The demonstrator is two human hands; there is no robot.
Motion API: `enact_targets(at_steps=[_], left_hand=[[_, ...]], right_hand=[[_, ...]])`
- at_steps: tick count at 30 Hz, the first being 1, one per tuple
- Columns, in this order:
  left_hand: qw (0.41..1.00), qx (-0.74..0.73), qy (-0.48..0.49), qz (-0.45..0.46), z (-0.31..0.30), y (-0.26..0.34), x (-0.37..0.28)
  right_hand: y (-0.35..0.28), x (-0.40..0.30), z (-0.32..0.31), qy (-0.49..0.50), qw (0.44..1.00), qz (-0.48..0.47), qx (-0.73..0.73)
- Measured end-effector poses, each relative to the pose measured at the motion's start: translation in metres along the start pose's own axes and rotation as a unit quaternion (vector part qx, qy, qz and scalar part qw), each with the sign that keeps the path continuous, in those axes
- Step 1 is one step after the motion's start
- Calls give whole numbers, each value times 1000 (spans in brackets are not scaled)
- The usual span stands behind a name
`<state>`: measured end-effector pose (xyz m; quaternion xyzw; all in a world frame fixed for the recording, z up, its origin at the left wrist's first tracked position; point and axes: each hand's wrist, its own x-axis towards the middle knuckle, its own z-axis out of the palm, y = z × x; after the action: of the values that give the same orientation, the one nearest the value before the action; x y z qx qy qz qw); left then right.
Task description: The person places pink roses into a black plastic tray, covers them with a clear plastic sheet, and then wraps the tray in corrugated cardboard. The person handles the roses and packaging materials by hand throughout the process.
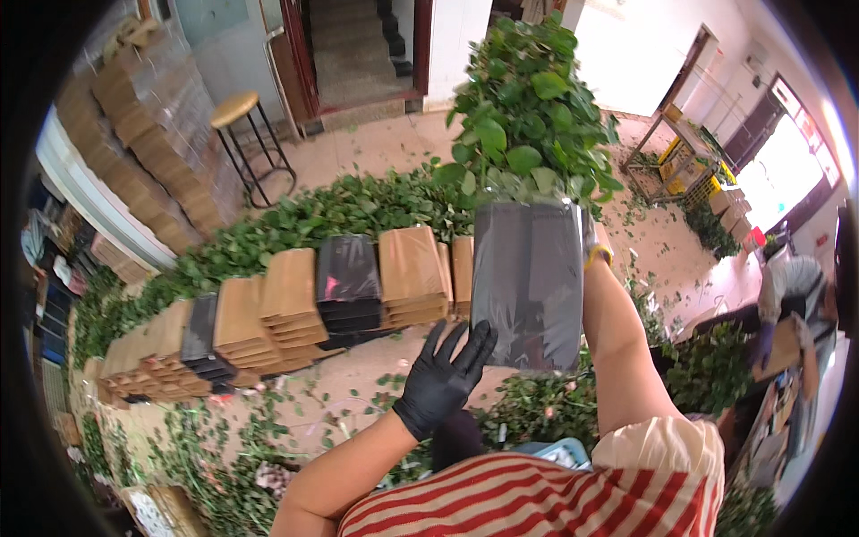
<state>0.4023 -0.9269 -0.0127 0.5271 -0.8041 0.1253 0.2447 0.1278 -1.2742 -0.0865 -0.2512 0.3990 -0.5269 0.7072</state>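
A bouquet wrapped in dark paper and clear film (527, 288) stands before me, its leafy green stems (530, 114) spreading out of the far end. My left hand (443, 382), in a black glove, has its fingers spread, and the fingertips are at the lower left edge of the wrap. My right hand (590, 235) is mostly hidden behind the wrap's right side; a yellow band shows at the wrist, and its fingers cannot be seen. Left of the wrap runs a row of stacked bundles in brown paper (415, 272) and black paper (349, 278), leaves pointing away from me.
Leaf and stem litter (268, 429) covers much of the floor. A round-topped stool (236, 111) and tall stacks of brown cardboard (161, 127) stand at the upper left. A blue plastic basket (570, 451) is close to my body. At the right, a co-worker (792, 295) bends over brown paper.
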Motion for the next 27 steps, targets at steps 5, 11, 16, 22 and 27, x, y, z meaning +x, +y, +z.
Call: enact_targets(at_steps=[5,11,16,22,27], left_hand=[[990,44,-82,-108,199,-46,30],[952,20,-133,-273,274,-87,-8],[954,-42,-100,-281,263,-96,3],[945,-2,-249,-211,217,-73,-21],[894,-206,-301,-259,51,2,-156]], right_hand=[[79,111,-87,38,963,124,-237],[215,-4,-59,-139,893,-32,-426],[216,-8,-33,-115,963,-17,-244],[238,6,-87,42,900,142,-410],[184,26,-121,29,579,-37,-814]])
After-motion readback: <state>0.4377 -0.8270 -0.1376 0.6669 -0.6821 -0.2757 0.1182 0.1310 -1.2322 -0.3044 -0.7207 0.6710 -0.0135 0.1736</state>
